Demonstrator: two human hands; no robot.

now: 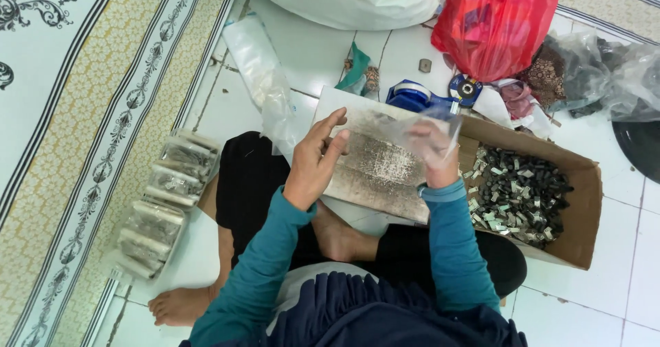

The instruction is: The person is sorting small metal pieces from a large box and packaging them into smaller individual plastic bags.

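Note:
My left hand (317,158) has its fingers apart and its fingertips touch the left edge of a clear plastic bag (405,130). My right hand (434,156) is inside or behind that bag and grips it from the right. Both hands hover over a grey board (375,175) dusted with small dark specks, which rests on my lap. To the right an open cardboard box (581,213) holds several small dark and silvery pieces (519,192).
Filled clear packets (161,202) lie stacked at my left on the white tiled floor. A blue tape dispenser (416,97), a red plastic bag (495,20), a white sack (350,0) and loose clear plastic (265,79) lie beyond the board. A patterned mat (82,113) borders the left.

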